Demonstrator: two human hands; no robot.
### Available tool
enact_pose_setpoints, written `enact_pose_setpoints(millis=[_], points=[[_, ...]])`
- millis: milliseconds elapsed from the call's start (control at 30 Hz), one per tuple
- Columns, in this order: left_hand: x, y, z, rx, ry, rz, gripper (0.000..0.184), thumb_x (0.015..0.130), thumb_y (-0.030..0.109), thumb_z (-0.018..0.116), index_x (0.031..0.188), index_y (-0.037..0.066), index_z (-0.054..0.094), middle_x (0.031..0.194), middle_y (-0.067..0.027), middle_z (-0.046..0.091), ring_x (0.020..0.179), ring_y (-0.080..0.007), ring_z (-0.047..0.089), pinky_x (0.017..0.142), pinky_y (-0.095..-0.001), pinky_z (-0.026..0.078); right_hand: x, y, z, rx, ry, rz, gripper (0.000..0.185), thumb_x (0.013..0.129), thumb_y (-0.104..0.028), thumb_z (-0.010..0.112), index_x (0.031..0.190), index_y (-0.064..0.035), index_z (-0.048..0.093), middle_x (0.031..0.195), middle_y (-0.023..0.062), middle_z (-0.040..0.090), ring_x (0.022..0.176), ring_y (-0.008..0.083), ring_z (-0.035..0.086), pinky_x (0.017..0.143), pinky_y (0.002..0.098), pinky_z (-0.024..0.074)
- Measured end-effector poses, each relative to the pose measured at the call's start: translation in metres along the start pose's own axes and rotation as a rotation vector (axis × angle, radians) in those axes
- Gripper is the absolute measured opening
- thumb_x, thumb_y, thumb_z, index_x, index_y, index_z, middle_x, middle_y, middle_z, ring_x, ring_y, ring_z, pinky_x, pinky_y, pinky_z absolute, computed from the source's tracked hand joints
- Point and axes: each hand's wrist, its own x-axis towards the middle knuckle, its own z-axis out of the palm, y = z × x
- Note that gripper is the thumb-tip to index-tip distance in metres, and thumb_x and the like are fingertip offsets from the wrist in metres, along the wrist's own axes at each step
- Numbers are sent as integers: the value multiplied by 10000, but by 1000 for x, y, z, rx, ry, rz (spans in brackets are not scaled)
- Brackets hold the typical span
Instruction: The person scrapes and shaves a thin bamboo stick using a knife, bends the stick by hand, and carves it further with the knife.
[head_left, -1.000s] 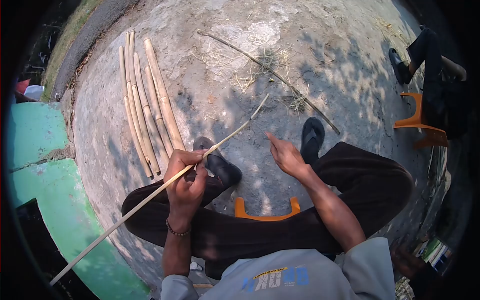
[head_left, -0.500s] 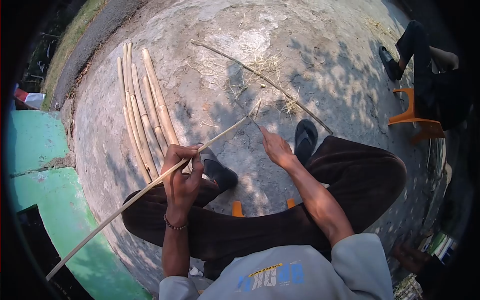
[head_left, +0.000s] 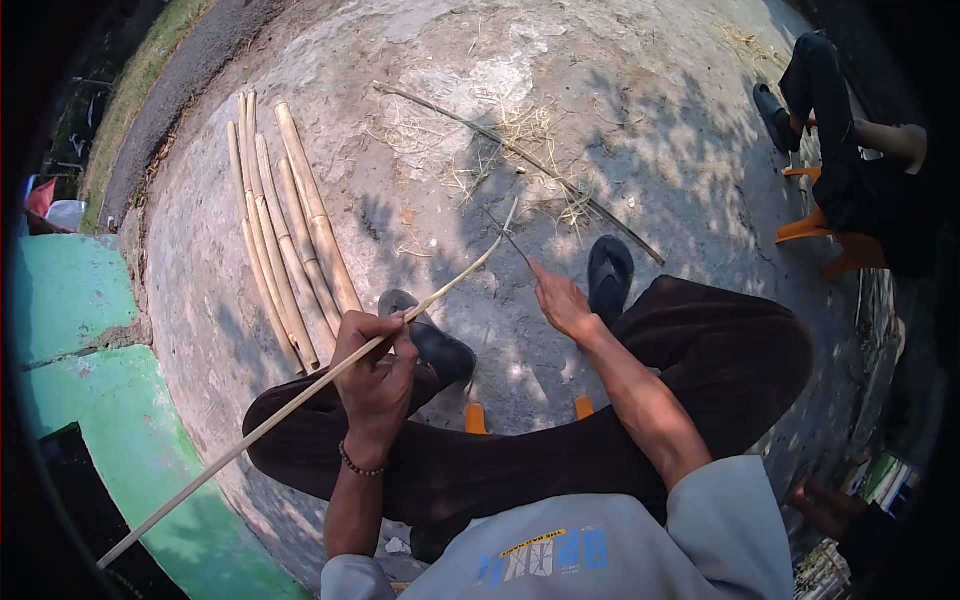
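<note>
A long, thin bamboo strip [head_left: 250, 437] slants from the lower left up across my left knee. My left hand [head_left: 376, 378] is closed round it, thumb and fingers pinching it above the knee. Beyond that grip the strip curves upward to its free end. My right hand [head_left: 562, 303] is wrapped round a slim knife [head_left: 510, 240], whose handle is mostly hidden in the fist. The narrow blade crosses the strip near its far end; whether it cuts in I cannot tell.
Several bamboo poles [head_left: 285, 235] lie on the concrete at left. A thin stick [head_left: 480, 130] lies ahead among pale shavings [head_left: 530, 125]. At right a person's leg [head_left: 822, 95] shows by an orange stool [head_left: 805, 228]. A green wall [head_left: 75, 290] stands at far left.
My left hand has come slightly back toward my body. The strip's far part bends more, and more of the knife blade shows across it. My right hand has shifted only a little.
</note>
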Motion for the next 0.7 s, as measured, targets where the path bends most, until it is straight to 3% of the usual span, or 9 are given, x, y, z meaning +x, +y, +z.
enact_pose_setpoints(millis=[100,167,200,300,467,533,600,700], points=[[5,-1,4,90,-8,74,152,917,-112,582,1026,-17,536,1030,-79,546,1101,-212,655,948,-321,560,0,-23,0,156,68,-8,563,971,-85,523,1510,-48,367,880,245,624,814,454,626,707,535,500],[15,-7,3,-7,70,70,155,930,-106,557,1044,-5,527,1045,-87,552,1097,-212,652,959,-335,560,-1,-64,-16,259,108,-150,561,976,-91,519,1514,-53,361,872,222,620,779,443,627,703,527,497],[14,-16,-3,16,80,46,166,928,-76,583,1069,-18,518,1106,-122,580,1085,-222,664,867,-303,573,-3,-81,-22,262,104,-151,561,976,-91,519,1514,-53,361,872,222,620,779,443,627,703,527,497],[8,-18,-8,-22,145,-96,155,951,-64,564,1084,-5,510,1121,-122,586,1098,-220,660,877,-297,568,-14,-122,-40,300,137,-243,566,979,-92,518,1521,-70,356,849,191,605,732,425,625,667,507,515],[5,-17,-7,-36,150,-6,144,965,-40,565,1094,-10,506,1104,-125,586,1103,-232,661,900,-320,573,-31,-145,-53,280,44,-277,632,957,-84,556,1548,-151,345,865,154,570,706,371,642,607,464,545],[5,-20,-8,11,184,-19,112,989,-23,540,1086,-2,488,1142,-167,628,1092,-244,664,981,-369,558,-32,-143,-48,335,48,-330,685,940,-90,584,1566,-152,315,887,140,578,708,368,646,617,464,551],[7,-16,-5,56,249,-67,112,988,-19,542,1083,-7,485,1119,-170,632,1066,-249,675,975,-375,564,-22,-119,-27,299,90,-301,685,937,-88,587,1564,-143,319,886,143,582,706,368,645,617,464,549],[12,-15,0,88,336,-132,112,987,-10,548,1075,-17,479,1073,-177,640,1012,-254,692,951,-383,582,-10,-22,41,27,317,-249,661,951,-88,566,1561,-136,317,889,167,594,734,390,637,639,498,536]])
